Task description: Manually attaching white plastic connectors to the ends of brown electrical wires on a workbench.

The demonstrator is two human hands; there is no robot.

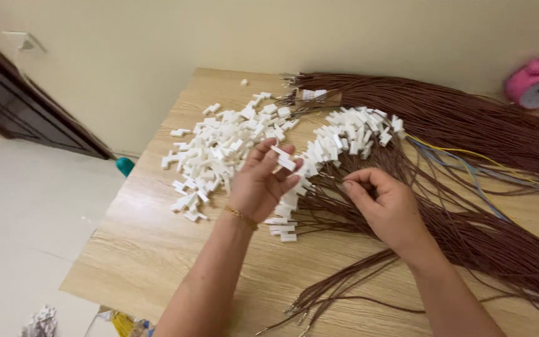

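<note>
Left hand (260, 181) grasps small white plastic connector (282, 158); right hand (389, 209) pinches thin brown wire (335, 180) | loose connector heap (219, 153) on wooden table (157, 249)

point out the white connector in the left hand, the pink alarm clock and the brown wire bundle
white connector (283, 158), head view, middle of the piece between the left fingers
pink alarm clock (536, 82), head view, its face
brown wire bundle (469, 118), head view, mid-strands
</note>
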